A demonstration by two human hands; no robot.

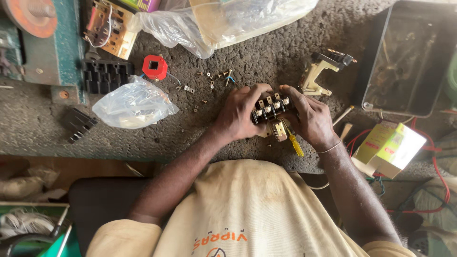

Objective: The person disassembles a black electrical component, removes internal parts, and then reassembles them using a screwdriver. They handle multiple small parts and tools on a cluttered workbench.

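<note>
Both my hands close around a small black electrical contactor block (pixel 270 108) with a row of metal screw terminals on top, held just above the rough grey workbench (pixel 266 57). My left hand (pixel 238 114) grips its left side, thumb on top. My right hand (pixel 309 116) grips the right side; a yellow-handled screwdriver (pixel 294 143) pokes out beneath that palm. A beige plastic part shows under the block.
Loose screws (pixel 212 81) lie just beyond my hands. A red coil (pixel 154 67), black plastic housing (pixel 105 76), clear plastic bags (pixel 135 104), a circuit board (pixel 107 28), a beige-black contactor frame (pixel 323 71), a metal box (pixel 409 57), a yellow-green carton (pixel 388 147) and red wires surround them.
</note>
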